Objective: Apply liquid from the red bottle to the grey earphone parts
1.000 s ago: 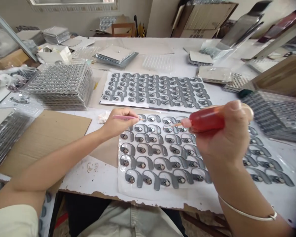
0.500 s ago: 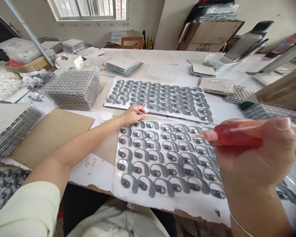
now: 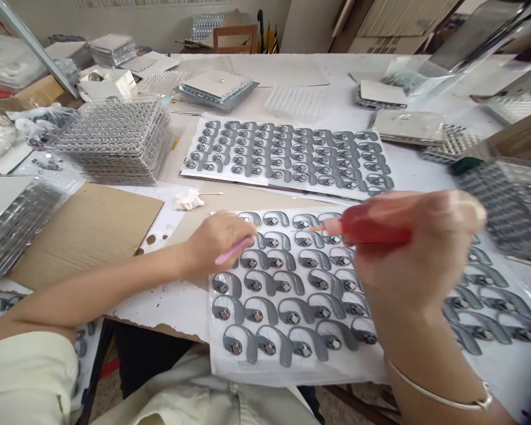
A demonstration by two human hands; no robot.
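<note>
1. The left hand point(image 3: 225, 243) grips a pink tool point(image 3: 234, 252) above the near sheet's point(image 3: 287, 374) far left corner.
2. The right hand point(image 3: 420, 254) holds a red bottle point(image 3: 371, 227), its tip pointing left above gray ear-hook pieces point(image 3: 285, 348).
3. Stacked trays point(image 3: 115, 139) stand left.

Red, pink and repeating grey

We saw clear red in the squeeze bottle point(image 3: 374, 227), paler pink at its nozzle point(image 3: 333, 227), and brighter pink on the slim tool point(image 3: 234, 251). The ear-hook pieces point(image 3: 252, 349) repeated grey curves in rows over a white sheet point(image 3: 256, 375). We noted plain brown cardboard point(image 3: 88, 227) and a cream sleeve point(image 3: 30, 366) (the tray stack point(image 3: 110, 133) wore silvery dotted rows).
</note>
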